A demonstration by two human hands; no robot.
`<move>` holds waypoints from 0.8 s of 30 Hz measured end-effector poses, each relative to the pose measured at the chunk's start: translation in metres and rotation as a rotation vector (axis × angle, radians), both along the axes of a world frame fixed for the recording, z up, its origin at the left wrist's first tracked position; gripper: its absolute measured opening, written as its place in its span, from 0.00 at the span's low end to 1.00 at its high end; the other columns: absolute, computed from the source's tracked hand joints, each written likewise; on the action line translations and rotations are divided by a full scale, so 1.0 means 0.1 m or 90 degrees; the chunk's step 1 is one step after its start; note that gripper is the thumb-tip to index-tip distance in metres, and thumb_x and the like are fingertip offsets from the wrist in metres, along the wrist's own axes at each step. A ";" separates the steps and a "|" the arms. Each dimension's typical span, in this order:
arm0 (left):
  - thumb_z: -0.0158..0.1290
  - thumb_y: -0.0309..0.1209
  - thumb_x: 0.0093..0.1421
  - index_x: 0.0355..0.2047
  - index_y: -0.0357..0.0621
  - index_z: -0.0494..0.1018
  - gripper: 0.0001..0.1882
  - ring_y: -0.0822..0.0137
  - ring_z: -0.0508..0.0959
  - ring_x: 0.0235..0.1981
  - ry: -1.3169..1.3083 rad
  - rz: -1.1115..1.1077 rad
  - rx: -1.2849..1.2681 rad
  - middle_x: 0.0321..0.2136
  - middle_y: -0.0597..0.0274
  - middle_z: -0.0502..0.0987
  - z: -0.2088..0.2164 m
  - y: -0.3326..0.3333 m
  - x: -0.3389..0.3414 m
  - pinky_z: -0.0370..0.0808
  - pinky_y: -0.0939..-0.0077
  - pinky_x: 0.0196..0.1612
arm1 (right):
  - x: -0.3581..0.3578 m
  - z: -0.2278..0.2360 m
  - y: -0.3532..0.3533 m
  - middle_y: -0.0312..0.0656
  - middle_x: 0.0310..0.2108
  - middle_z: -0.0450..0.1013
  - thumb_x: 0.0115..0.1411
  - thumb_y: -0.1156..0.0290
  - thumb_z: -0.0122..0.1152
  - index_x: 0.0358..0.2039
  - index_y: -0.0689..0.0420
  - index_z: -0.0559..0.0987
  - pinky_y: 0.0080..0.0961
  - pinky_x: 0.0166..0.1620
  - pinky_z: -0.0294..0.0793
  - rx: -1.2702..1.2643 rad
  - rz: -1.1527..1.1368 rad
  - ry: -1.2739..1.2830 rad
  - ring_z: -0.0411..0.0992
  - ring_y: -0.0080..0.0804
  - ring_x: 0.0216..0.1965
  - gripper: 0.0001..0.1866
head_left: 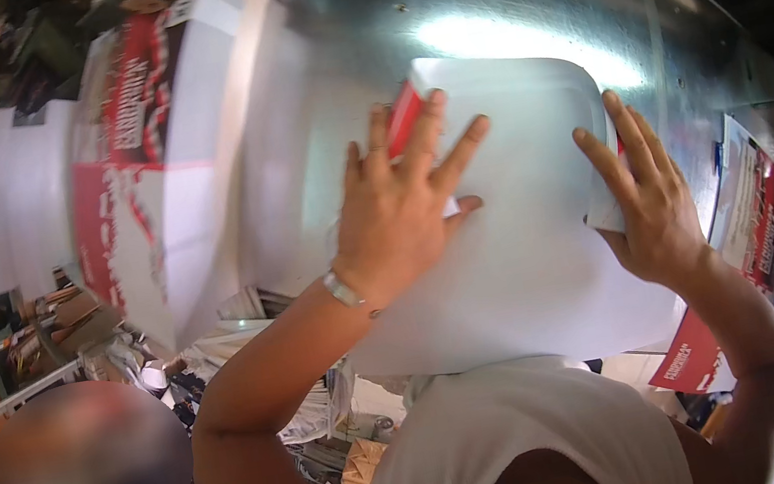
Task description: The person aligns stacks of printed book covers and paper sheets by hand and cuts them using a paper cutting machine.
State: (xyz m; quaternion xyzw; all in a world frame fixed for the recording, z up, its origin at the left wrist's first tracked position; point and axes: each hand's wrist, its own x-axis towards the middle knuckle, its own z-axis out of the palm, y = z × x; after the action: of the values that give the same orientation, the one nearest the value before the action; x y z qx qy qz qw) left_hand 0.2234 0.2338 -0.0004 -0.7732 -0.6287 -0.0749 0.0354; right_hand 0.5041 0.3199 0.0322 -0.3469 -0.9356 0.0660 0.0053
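A large white sheet of paper or thin card (523, 271) lies in front of my body, with rounded far corners. My left hand (397, 210) rests at its left side, fingers spread, next to a turned-up edge showing a red strip (404, 118). A band circles my left wrist. At the sheet's right side my right hand (648, 195) lies over a small folded white flap (604, 210), fingers stretched out. A bit of red shows beside those fingers. Neither hand grips anything that I can see.
A shiny metal surface (342, 21) stretches behind the sheet. Stacked red-and-white printed sheets (124, 213) stand at the left, blurred, beside a white stack (21, 199). More printed red sheets (747, 215) lie at the right. Cluttered shelves (29, 349) fill the lower left.
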 end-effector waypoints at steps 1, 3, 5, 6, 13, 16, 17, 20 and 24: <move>0.61 0.54 0.56 0.70 0.71 0.61 0.42 0.32 0.65 0.60 -0.012 0.015 0.019 0.71 0.54 0.55 -0.09 0.03 -0.05 0.72 0.40 0.56 | 0.01 -0.07 0.07 0.58 0.73 0.46 0.43 0.69 0.78 0.69 0.45 0.60 0.56 0.64 0.67 -0.006 -0.013 -0.013 0.55 0.65 0.68 0.53; 0.64 0.51 0.55 0.72 0.67 0.58 0.45 0.35 0.69 0.57 -0.018 0.022 0.063 0.70 0.53 0.57 -0.13 0.03 -0.09 0.74 0.46 0.54 | 0.05 -0.15 0.17 0.58 0.72 0.48 0.48 0.70 0.75 0.70 0.45 0.60 0.51 0.62 0.70 -0.020 -0.072 0.052 0.60 0.59 0.67 0.50; 0.63 0.49 0.57 0.73 0.59 0.54 0.47 0.37 0.68 0.60 -0.132 0.011 0.063 0.70 0.49 0.56 -0.11 0.04 -0.16 0.73 0.51 0.57 | 0.07 -0.11 0.15 0.58 0.70 0.52 0.51 0.70 0.73 0.70 0.45 0.59 0.47 0.62 0.70 -0.048 -0.099 0.095 0.63 0.56 0.65 0.48; 0.63 0.47 0.59 0.74 0.51 0.51 0.48 0.39 0.67 0.63 -0.236 0.004 0.051 0.71 0.44 0.55 -0.10 0.06 -0.21 0.72 0.56 0.61 | 0.08 -0.05 0.17 0.59 0.68 0.57 0.55 0.70 0.71 0.71 0.45 0.58 0.43 0.62 0.71 -0.090 -0.114 0.148 0.66 0.53 0.63 0.46; 0.57 0.52 0.63 0.55 0.35 0.72 0.32 0.50 0.84 0.39 -0.917 0.325 -0.094 0.38 0.38 0.82 -0.19 -0.02 -0.94 0.78 0.65 0.46 | 0.77 -0.44 0.73 0.46 0.48 0.77 0.61 0.57 0.69 0.57 0.62 0.74 0.31 0.49 0.75 -0.678 -0.427 0.699 0.76 0.35 0.45 0.29; 0.58 0.46 0.63 0.48 0.36 0.77 0.25 0.46 0.84 0.35 -0.493 0.292 -0.032 0.33 0.40 0.82 0.12 -0.23 -0.63 0.79 0.59 0.41 | 0.66 -0.07 0.36 0.48 0.36 0.80 0.60 0.56 0.70 0.49 0.62 0.79 0.36 0.43 0.77 -0.365 -0.414 0.443 0.80 0.40 0.38 0.24; 0.58 0.42 0.62 0.48 0.37 0.78 0.22 0.43 0.83 0.34 -0.358 0.283 -0.035 0.32 0.40 0.82 0.31 -0.29 -0.45 0.79 0.56 0.39 | 0.55 0.07 0.22 0.48 0.30 0.81 0.59 0.56 0.70 0.46 0.60 0.80 0.39 0.40 0.78 -0.123 -0.339 0.254 0.81 0.43 0.34 0.22; 0.58 0.35 0.63 0.53 0.33 0.72 0.23 0.41 0.82 0.31 -0.247 0.144 0.080 0.31 0.39 0.81 0.28 -0.40 -0.19 0.79 0.52 0.34 | 0.36 0.15 -0.07 0.50 0.24 0.79 0.59 0.57 0.69 0.42 0.60 0.79 0.43 0.34 0.78 0.162 -0.197 0.143 0.79 0.51 0.26 0.20; 0.59 0.34 0.62 0.56 0.33 0.70 0.25 0.43 0.82 0.30 -0.174 0.103 0.146 0.30 0.39 0.81 0.03 -0.40 -0.15 0.79 0.55 0.33 | 0.27 0.06 -0.10 0.51 0.23 0.78 0.61 0.60 0.67 0.40 0.60 0.79 0.44 0.33 0.77 0.149 -0.173 0.103 0.78 0.54 0.26 0.16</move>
State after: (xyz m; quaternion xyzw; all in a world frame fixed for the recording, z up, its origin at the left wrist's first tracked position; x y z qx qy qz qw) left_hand 0.2087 0.1943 0.0029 -0.6935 -0.6753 -0.2472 0.0436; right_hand 0.5314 0.3100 0.0377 -0.4605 -0.8780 -0.0171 0.1296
